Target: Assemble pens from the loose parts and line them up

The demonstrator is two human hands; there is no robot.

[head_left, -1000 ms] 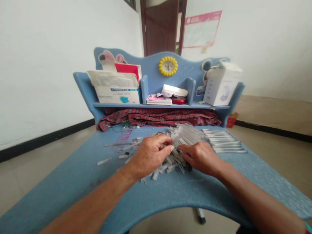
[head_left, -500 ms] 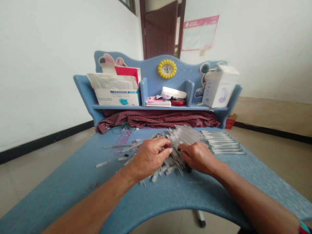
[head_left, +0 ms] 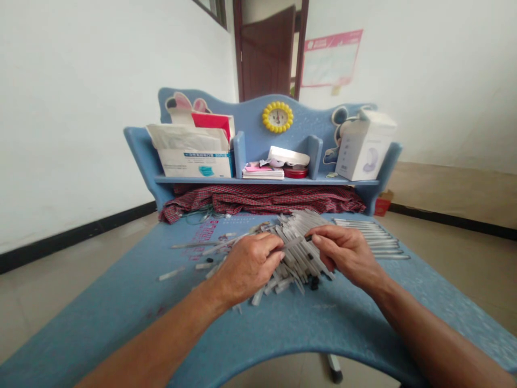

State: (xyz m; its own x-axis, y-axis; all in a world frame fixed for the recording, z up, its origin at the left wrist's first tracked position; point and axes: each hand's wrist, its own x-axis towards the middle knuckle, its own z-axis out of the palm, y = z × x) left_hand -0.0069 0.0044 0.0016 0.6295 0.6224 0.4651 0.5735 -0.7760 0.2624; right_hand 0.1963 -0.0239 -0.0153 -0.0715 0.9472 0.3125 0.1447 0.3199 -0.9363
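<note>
Between my two hands is a clear plastic tube (head_left: 294, 243). My left hand (head_left: 254, 264) pinches its left end. My right hand (head_left: 341, 250) is closed on a small black piece (head_left: 308, 237) at the tube's right end; whether the two touch is hard to tell. Beneath and behind the hands lies a heap of clear tubes (head_left: 299, 258), with a black piece (head_left: 314, 282) at its near edge. To the right, several assembled-looking sticks (head_left: 383, 245) lie side by side in a row.
Loose tubes (head_left: 172, 274) lie on the blue table (head_left: 274, 328) at the left. A checked cloth (head_left: 250, 198) is bunched under the shelf (head_left: 266, 180), which holds a mask box (head_left: 194, 161), a white box (head_left: 365, 145) and a red tin (head_left: 295, 172).
My right hand has moved a little right and up, with its fingers now higher over the heap. My left hand has hardly moved. The black pieces show more clearly.
</note>
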